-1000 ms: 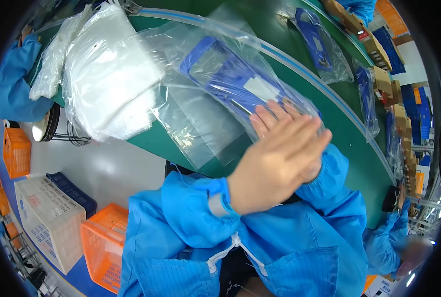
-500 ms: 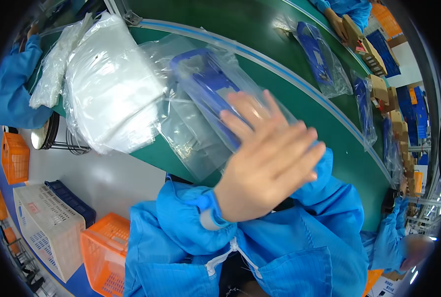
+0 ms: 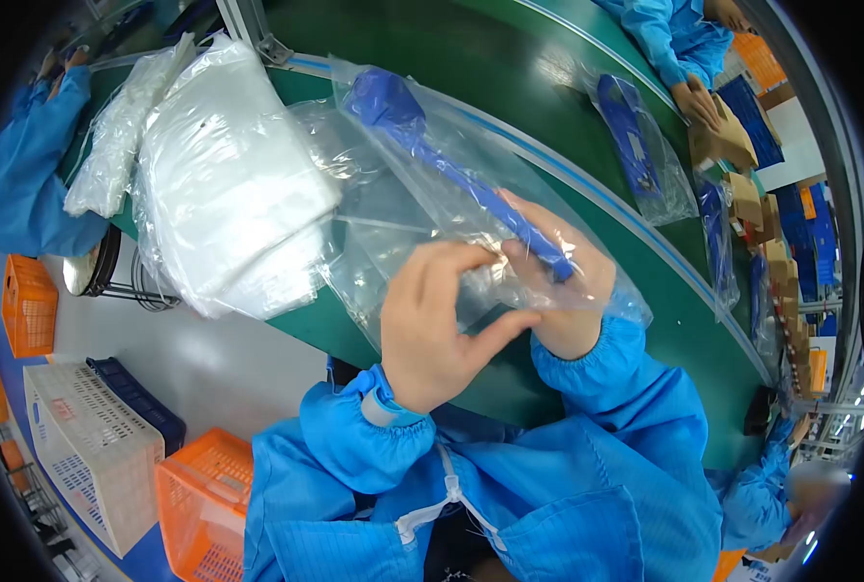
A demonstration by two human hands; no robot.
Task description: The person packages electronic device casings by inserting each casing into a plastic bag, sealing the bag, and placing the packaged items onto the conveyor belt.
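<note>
A blue plastic part (image 3: 480, 199) stands tilted on its narrow side inside a clear bag (image 3: 393, 160). My right hand (image 3: 573, 276) is closed round the near end of the bagged part, with some fingers behind it. Just left of it, my left hand (image 3: 432, 315) curves toward the film, its fingertips at the bag and its thumb apart from them. Beneath and left of the bagged part lie flat clear bags (image 3: 354, 262). A thick stack of clear bags (image 3: 228, 184) lies further left.
Beyond the rail (image 3: 607, 189), another bagged blue part (image 3: 626, 136) lies on the green surface (image 3: 461, 58). Cardboard pieces (image 3: 728, 136) are near a co-worker's hands at upper right. A white crate (image 3: 97, 446) and an orange crate (image 3: 204, 504) stand lower left. Other people sit at both sides.
The bagged blue part has turned from lying face up to standing on its side. My left hand has moved left, off my right hand, and its fingers have curled.
</note>
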